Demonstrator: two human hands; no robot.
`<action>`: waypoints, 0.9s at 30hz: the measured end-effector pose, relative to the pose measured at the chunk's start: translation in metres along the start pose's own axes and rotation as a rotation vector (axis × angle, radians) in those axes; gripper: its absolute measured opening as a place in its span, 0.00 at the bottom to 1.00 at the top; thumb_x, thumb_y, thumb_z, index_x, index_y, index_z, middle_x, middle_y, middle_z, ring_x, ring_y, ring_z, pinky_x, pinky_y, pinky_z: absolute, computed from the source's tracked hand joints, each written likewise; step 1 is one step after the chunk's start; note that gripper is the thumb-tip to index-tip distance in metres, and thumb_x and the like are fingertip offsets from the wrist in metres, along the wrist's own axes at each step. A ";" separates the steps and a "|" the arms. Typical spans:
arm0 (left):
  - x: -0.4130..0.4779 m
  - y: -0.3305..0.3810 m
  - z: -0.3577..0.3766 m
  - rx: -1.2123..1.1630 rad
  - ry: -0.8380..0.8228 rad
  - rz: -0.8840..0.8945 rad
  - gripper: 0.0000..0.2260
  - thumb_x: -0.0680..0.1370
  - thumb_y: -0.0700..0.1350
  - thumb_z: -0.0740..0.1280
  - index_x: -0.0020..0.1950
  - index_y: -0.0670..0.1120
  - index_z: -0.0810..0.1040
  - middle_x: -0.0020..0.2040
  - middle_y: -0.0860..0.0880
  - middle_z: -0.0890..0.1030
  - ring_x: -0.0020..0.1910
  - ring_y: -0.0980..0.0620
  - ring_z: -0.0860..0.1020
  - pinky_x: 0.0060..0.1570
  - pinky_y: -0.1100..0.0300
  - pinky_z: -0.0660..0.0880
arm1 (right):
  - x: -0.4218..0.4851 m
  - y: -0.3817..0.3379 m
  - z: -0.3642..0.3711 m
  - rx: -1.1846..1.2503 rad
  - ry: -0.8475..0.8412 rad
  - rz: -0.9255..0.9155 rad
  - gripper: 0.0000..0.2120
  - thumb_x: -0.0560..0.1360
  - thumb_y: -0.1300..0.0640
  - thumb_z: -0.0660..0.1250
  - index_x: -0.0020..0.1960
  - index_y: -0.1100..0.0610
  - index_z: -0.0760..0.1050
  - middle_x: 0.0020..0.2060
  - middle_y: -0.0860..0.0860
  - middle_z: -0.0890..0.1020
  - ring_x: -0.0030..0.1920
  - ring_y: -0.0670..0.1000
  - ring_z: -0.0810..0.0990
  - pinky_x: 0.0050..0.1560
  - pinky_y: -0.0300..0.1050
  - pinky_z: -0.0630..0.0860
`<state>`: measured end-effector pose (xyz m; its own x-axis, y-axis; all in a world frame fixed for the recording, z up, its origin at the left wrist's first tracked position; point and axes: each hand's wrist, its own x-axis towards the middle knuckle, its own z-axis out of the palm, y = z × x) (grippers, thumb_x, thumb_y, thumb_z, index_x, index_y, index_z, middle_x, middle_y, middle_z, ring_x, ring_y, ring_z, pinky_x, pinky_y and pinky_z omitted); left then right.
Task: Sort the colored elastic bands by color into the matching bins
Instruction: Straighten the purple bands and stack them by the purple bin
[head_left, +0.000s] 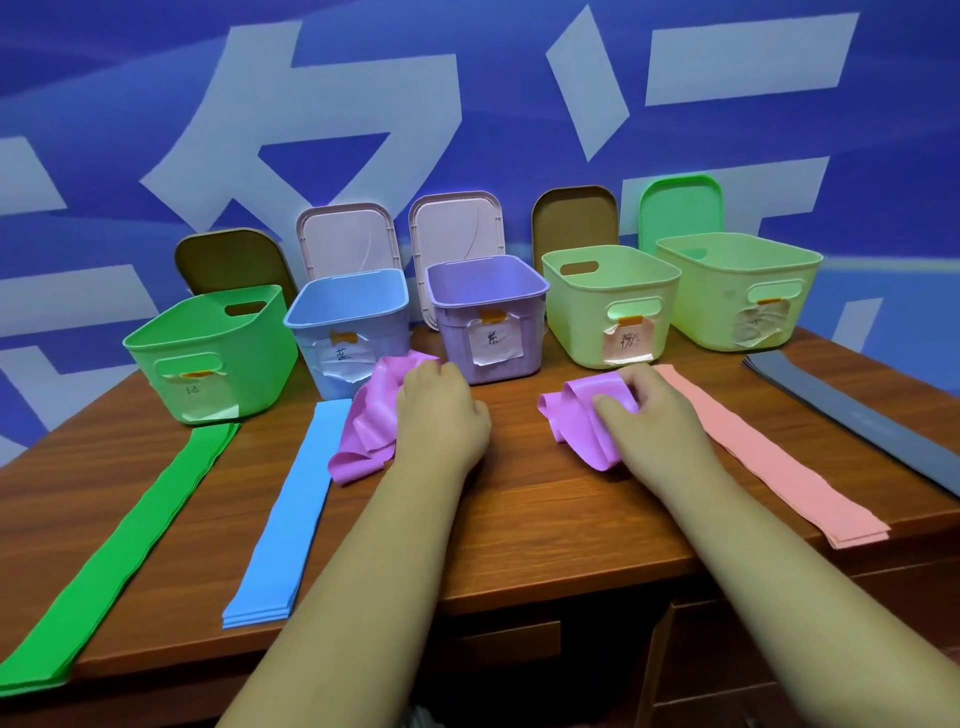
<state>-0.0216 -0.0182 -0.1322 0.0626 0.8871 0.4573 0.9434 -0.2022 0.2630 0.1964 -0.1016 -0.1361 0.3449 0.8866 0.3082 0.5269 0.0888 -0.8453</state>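
Observation:
Two crumpled purple elastic bands lie on the wooden table in front of the purple bin (485, 283). My left hand (441, 410) grips the left purple band (369, 426). My right hand (649, 410) holds the right purple band (576, 415), fingers curled round its bunched end. Flat stacks of bands lie in strips: green bands (130, 551) before the green bin (208, 332), blue bands (291, 514) before the blue bin (348, 301), pink bands (763, 457) before a pale yellow-green bin (613, 275), grey bands (857, 415) before another yellow-green bin (737, 254).
Each bin carries a paper label taped to its front. Several lids (348, 234) lean against the blue wall behind the bins. The table's front edge (519, 592) runs below my forearms, with drawers underneath.

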 end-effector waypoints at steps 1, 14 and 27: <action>-0.002 0.005 -0.001 -0.090 0.021 0.059 0.13 0.77 0.42 0.64 0.59 0.40 0.78 0.60 0.39 0.78 0.61 0.37 0.74 0.60 0.45 0.74 | -0.001 -0.001 0.000 -0.010 -0.004 -0.007 0.05 0.77 0.54 0.65 0.51 0.48 0.78 0.45 0.46 0.84 0.48 0.50 0.82 0.50 0.52 0.79; -0.003 0.049 0.010 -0.508 -0.376 0.120 0.18 0.88 0.48 0.56 0.78 0.49 0.72 0.77 0.48 0.74 0.76 0.48 0.70 0.68 0.62 0.64 | -0.017 -0.017 -0.022 -0.249 -0.089 0.054 0.09 0.74 0.45 0.65 0.46 0.50 0.72 0.41 0.49 0.80 0.42 0.51 0.78 0.40 0.49 0.71; 0.053 0.082 0.022 -0.316 -0.685 0.161 0.09 0.79 0.51 0.71 0.56 0.51 0.87 0.56 0.52 0.86 0.54 0.53 0.82 0.58 0.56 0.78 | -0.044 -0.010 -0.057 -0.559 -0.192 0.221 0.16 0.81 0.39 0.61 0.51 0.52 0.76 0.46 0.50 0.82 0.47 0.52 0.80 0.48 0.49 0.76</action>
<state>0.0665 0.0216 -0.1047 0.4760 0.8748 -0.0901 0.7741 -0.3681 0.5150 0.2200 -0.1675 -0.1170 0.3739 0.9271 0.0241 0.8034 -0.3108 -0.5080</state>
